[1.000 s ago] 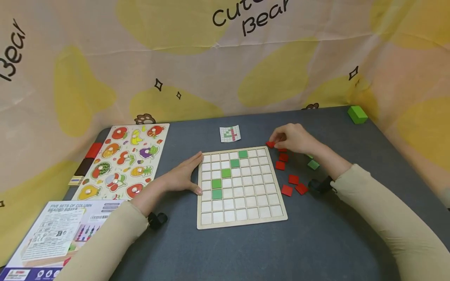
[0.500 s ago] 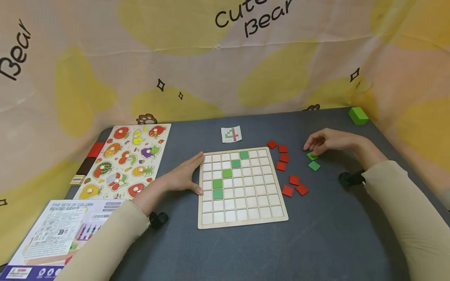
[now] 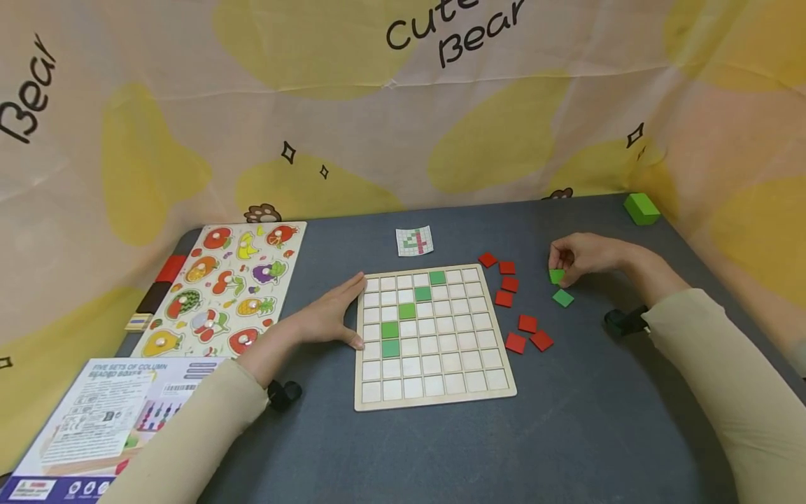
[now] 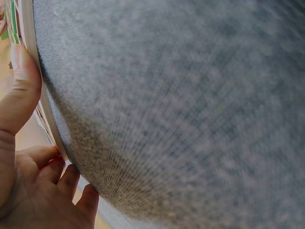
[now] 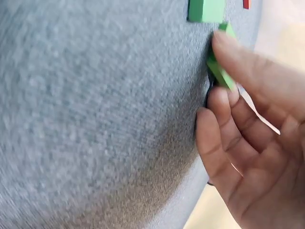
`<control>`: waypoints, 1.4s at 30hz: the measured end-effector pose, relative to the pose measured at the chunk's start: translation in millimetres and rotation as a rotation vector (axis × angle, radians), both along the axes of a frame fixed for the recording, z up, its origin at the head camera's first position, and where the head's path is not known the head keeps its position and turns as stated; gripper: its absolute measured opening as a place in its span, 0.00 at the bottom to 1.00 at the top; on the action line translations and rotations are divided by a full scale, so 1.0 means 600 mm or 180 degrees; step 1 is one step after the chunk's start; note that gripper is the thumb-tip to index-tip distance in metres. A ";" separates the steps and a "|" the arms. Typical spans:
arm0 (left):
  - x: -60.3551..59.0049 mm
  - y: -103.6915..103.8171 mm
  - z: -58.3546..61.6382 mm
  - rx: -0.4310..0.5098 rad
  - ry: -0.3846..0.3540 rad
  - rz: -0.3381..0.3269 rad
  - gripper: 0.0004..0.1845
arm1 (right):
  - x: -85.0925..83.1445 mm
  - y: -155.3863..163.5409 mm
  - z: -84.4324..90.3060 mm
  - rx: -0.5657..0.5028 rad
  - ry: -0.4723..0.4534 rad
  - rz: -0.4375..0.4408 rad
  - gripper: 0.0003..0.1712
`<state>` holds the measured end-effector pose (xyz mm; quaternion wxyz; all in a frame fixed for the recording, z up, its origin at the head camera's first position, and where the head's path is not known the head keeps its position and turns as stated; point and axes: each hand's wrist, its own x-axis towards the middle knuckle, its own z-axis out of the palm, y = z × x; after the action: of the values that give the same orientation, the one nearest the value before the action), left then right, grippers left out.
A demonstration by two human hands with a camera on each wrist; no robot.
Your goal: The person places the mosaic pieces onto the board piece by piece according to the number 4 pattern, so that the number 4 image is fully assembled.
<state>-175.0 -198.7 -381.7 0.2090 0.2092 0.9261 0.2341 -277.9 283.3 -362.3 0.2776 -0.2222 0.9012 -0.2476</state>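
My left hand [image 3: 322, 315] rests against the left edge of a wooden grid board [image 3: 434, 402], thumb and fingers spread along the rim. Several green squares lie in a stepped line in its cells, among them a green tile [image 3: 407, 311]. Right of the board, my right hand [image 3: 595, 253] pinches a green square tile [image 3: 557, 276] between thumb and fingers, tilted at the table surface. Just below it a second green tile [image 3: 563, 298] lies flat. The right wrist view shows the thumb [image 5: 238, 55] partly covering the pinched tile.
Several red tiles [image 3: 527, 323] lie between board and right hand. A small pattern card [image 3: 414, 241] is behind the board. A green block [image 3: 641, 208] stands at the back right. A fruit puzzle board [image 3: 227, 294] and a printed box [image 3: 101, 420] occupy the left side.
My right hand has moved right from the red tiles to the green ones and now pinches a green tile, tipping it up. The left hand has stayed at the board's edge.
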 end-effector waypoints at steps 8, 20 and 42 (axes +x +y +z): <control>0.003 -0.003 0.000 -0.0012 0.0001 -0.0004 0.64 | 0.021 -0.042 0.003 -0.0304 0.0576 -0.0314 0.12; 0.004 -0.004 0.001 0.0058 -0.0015 0.0006 0.63 | 0.094 -0.229 0.004 -0.0914 0.0812 -0.0059 0.07; 0.000 -0.002 0.001 0.0087 -0.0010 0.0003 0.63 | 0.190 -0.383 -0.009 -0.0788 0.0801 0.0665 0.05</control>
<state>-175.0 -200.2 -381.3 0.2074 0.2113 0.9226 0.2472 -164.1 53.3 -367.4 0.1576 -0.3761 0.8635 -0.2967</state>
